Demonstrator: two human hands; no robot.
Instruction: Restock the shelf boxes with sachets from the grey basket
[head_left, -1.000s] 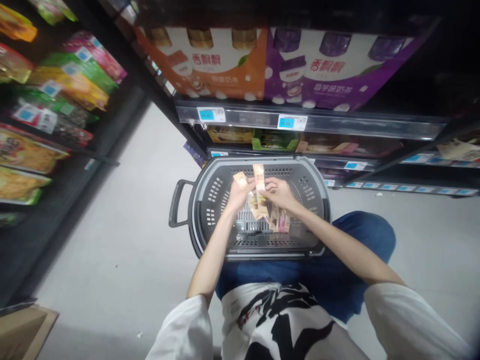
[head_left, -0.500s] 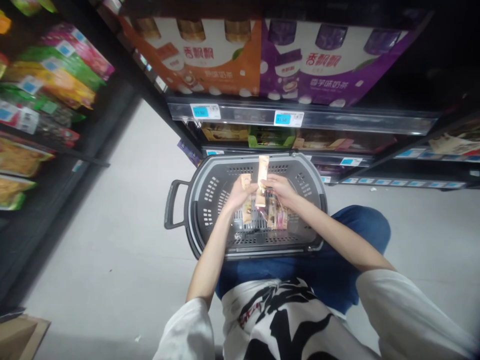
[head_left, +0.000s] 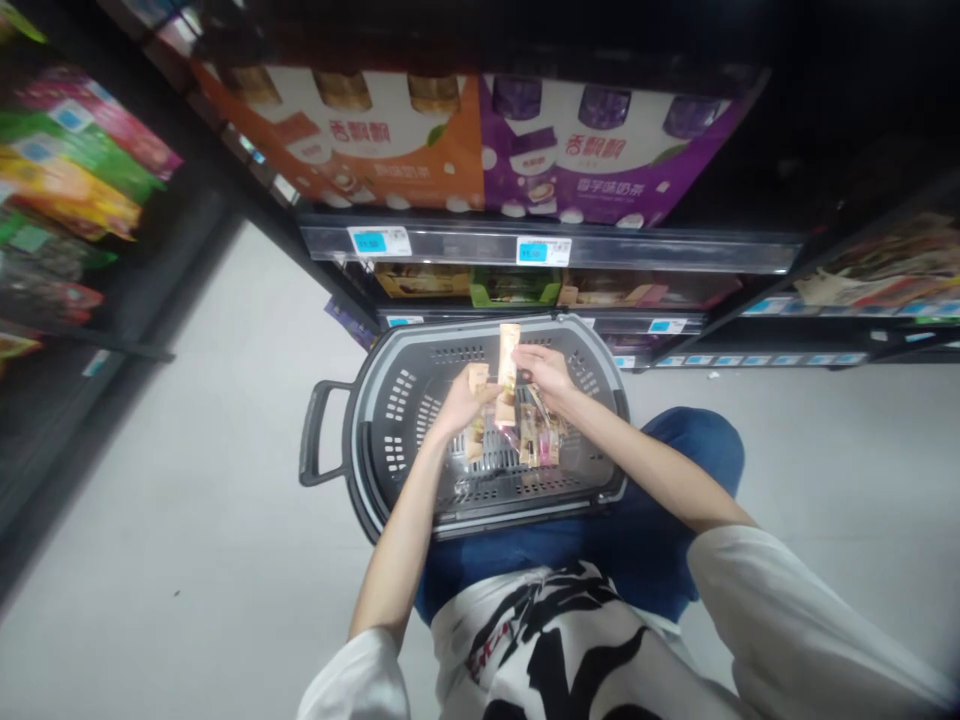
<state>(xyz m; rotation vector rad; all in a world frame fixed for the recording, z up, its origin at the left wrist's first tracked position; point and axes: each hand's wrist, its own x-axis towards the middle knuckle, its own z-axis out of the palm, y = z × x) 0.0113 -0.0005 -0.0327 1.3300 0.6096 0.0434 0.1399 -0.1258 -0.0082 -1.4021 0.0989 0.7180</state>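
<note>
Over the dark grey shopping basket [head_left: 375,400], my right hand [head_left: 551,375] pinches a slim tan stick packet [head_left: 508,375], held nearly upright in view. My left hand [head_left: 459,403] is closed around a second tan packet [head_left: 475,443], whose top and bottom ends show past the fingers. Its thumb reaches across to the side of the first packet. Below my hands, several small clear-and-pink packets [head_left: 541,445] lie in the basket or hang from my right hand; which one, I cannot tell.
Ahead is a dark shelf with price tags, bearing an orange drink carton [head_left: 420,150] and a purple one [head_left: 592,160]. Bagged snacks [head_left: 82,180] fill a rack at left. The basket's handle [head_left: 319,435] sticks out left. My knee [head_left: 701,455] is at right.
My view has shifted, so the basket, hands and shelf appear farther left. My right fingers sit slightly higher along the stick packet. Both hands keep their packets.
</note>
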